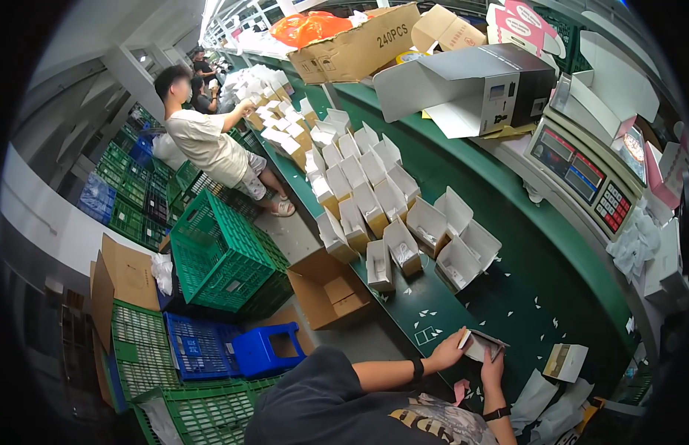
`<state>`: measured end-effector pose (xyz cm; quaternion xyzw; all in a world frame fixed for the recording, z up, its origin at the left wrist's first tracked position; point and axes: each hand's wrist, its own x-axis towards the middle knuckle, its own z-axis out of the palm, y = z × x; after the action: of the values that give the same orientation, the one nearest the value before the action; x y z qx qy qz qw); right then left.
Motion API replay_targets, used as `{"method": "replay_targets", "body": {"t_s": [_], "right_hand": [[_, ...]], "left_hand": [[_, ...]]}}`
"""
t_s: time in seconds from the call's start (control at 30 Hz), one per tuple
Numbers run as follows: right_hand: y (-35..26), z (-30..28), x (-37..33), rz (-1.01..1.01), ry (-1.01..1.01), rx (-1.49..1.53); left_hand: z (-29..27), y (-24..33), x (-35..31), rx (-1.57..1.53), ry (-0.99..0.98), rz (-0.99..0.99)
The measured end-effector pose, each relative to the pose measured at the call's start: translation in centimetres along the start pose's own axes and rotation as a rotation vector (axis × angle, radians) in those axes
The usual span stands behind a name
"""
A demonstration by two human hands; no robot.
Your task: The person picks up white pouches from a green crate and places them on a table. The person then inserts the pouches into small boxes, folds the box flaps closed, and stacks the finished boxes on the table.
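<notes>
Toward four o'clock, above the dark green counter [448, 311], a white cardboard box [483, 346], long axis roughly ten-to-four, is gripped by half-curled left hand [446, 354] and right hand [493, 368]; green plastic crates [214, 256] are stacked toward nine.

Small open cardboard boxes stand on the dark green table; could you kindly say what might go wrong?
A nudge could tip an open brown-and-white cardboard box off the left edge of the dark green table. Loose, pointed white scraps might stray into open boxes. The small pale cardboard box held in the left hand and right hand might crease if squeezed.
</notes>
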<state>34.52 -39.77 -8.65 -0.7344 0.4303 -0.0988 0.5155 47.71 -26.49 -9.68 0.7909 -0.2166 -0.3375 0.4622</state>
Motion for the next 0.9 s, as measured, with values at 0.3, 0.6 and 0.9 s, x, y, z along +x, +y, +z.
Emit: {"method": "replay_targets", "body": {"t_s": [0.3, 0.6, 0.9], "right_hand": [[-1.6, 0.0, -1.0, 0.032, 0.014, -0.060], [0.2, -1.2, -2.0, -0.276, 0.257, -0.152], [-1.3, -5.2, -0.8, -0.153, -0.216, -0.080]], "left_hand": [[-0.3, 1.7, -0.8, 0.071, 0.055, 0.006], [-4.1, 3.8, -2.2, 0.212, 0.073, 0.215], [-2.7, 1.1, 0.7, 0.315, -0.196, 0.554]]}}
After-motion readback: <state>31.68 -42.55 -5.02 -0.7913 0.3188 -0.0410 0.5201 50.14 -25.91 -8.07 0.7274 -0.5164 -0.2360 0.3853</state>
